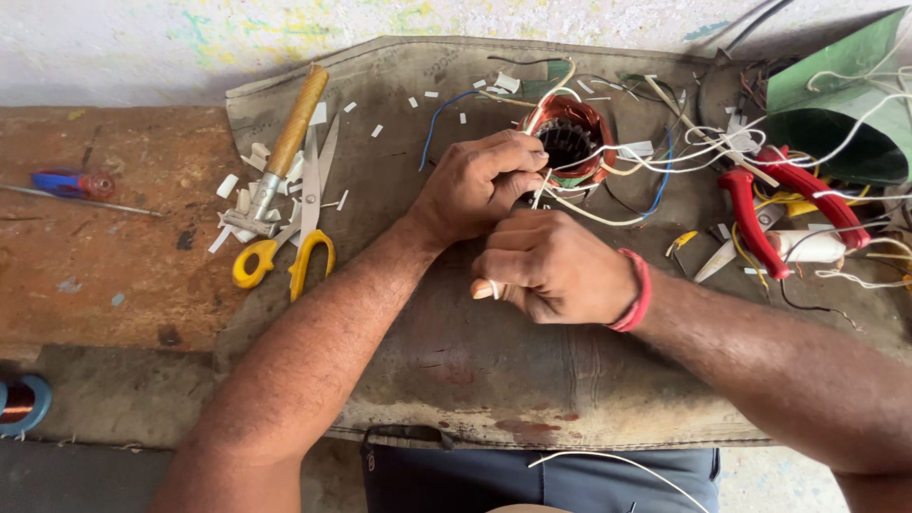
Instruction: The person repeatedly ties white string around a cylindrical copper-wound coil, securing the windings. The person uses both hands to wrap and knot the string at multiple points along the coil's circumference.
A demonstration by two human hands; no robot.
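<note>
My left hand [480, 180] grips the near side of a small motor stator [570, 141] with copper windings, which rests on a grey-brown mat [456, 351]. White and coloured wires [608, 214] trail from the stator to the right. My right hand [556, 268], with a red band at the wrist, is closed just below the left hand, pinching a thin white wire or sleeve that runs up toward the stator; a pale stub sticks out at its left side.
Yellow-handled scissors [299, 252] and a wooden-handled tool [285, 142] lie left on the mat among white scraps. Red-handled pliers [779, 204] and tangled wires sit right, by a green sheet [836, 104]. A blue-red screwdriver [66, 183] and a copper wire spool [21, 404] lie on the bench.
</note>
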